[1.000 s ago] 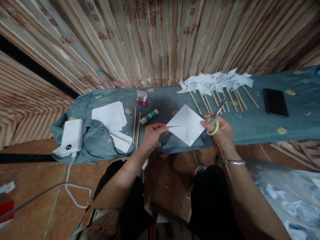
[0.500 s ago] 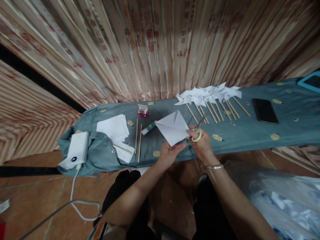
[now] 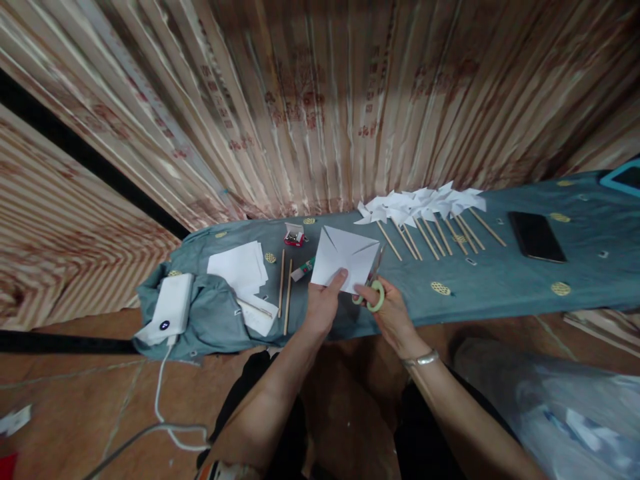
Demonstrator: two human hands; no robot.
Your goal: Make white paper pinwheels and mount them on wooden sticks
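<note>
My left hand (image 3: 323, 303) pinches a white square sheet of paper (image 3: 345, 257) by its near edge, thumb on top. Slits run inward from the two far corners of the sheet. In my right hand (image 3: 393, 310) is a pair of scissors (image 3: 376, 295) with pale green handles, its blades beside the paper's right edge. Whether the blades touch the paper I cannot tell. Just left of the sheet lies a glue stick (image 3: 303, 269), partly covered by it. Two wooden sticks (image 3: 285, 293) lie further left.
White paper pinwheels (image 3: 420, 203) on wooden sticks lie in a row at the back right. A black phone (image 3: 537, 237) is beyond them. At left are paper sheets (image 3: 237, 263), a small box of metal pieces (image 3: 294, 235) and a white power bank (image 3: 173, 305) with a cable.
The paper has turned in my left hand, and a second slit now shows. My right hand has drawn the scissors lower, with the blades along the sheet's right side. The view has shifted slightly.
</note>
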